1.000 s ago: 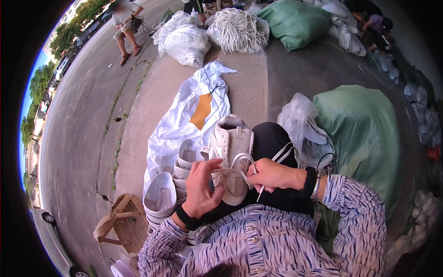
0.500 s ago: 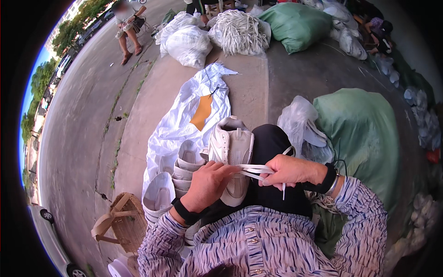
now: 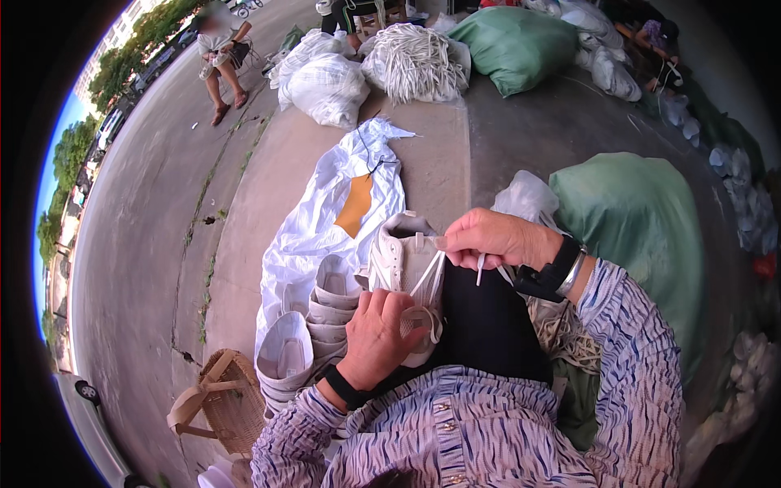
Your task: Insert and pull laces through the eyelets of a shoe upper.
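- At the middle of the view, the pale shoe (image 3: 397,270) sits on or against the black-clad thigh (image 3: 484,329), toe towards six o'clock, opening towards twelve; on that rounded support it could roll under a hard sideways pull.
- At seven o'clock from it, the left hand (image 3: 378,335) is half closed, fingers curled over the toe end; I cannot tell whether they pinch anything or only steady the shoe. Too light a hold could let it twist.
- At two o'clock, the right hand (image 3: 503,238) is nearly closed, thumb and forefinger pinching a white lace (image 3: 429,272) that slants down towards the left hand. Its tail dangles below the fingers; a hasty tug could kink the lace, and the wristband (image 3: 551,275) might snag it.
- Just beside the shoe, between eight and nine o'clock, the stacked shoes (image 3: 327,319) stand close to the left hand; a careless outward swing could topple them.
- Between three and four o'clock, loose laces (image 3: 565,335) lie tangled near the right forearm, where a cuff might hook a strand.
- Farther out, towards half past two, the green sack (image 3: 634,220) bulges and could crowd a wide pull.
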`<state>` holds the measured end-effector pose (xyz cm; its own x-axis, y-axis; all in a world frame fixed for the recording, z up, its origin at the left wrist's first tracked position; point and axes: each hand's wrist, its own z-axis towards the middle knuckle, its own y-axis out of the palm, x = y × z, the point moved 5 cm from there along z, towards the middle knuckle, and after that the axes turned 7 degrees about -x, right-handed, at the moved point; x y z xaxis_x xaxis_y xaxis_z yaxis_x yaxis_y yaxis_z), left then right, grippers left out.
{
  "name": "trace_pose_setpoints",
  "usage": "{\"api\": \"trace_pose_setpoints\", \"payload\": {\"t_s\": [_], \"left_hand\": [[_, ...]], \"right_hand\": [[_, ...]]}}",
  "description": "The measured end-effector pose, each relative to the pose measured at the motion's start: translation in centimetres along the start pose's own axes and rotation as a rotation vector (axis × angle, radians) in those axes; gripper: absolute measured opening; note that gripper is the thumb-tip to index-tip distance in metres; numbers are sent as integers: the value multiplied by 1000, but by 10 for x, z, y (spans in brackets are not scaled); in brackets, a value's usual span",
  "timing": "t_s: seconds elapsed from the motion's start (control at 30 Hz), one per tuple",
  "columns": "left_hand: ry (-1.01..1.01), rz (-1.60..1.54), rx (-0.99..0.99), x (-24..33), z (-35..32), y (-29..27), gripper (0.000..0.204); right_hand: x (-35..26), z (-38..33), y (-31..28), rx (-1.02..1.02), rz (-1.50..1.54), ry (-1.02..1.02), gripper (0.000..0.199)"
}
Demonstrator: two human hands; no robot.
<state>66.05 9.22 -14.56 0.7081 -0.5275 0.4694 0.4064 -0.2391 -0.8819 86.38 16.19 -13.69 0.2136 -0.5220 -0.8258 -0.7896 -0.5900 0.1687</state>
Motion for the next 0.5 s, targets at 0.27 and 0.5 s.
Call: {"api": "trace_pose_setpoints", "payload": {"t_s": [0.27, 0.5], "left_hand": [[-34, -64, 121, -13, -8, 8, 67], [-17, -10, 42, -7, -6, 15, 68]], "right_hand": [[-60, 15, -47, 356, 440, -526, 30], [-79, 31, 10, 138, -168, -204, 34]]}}
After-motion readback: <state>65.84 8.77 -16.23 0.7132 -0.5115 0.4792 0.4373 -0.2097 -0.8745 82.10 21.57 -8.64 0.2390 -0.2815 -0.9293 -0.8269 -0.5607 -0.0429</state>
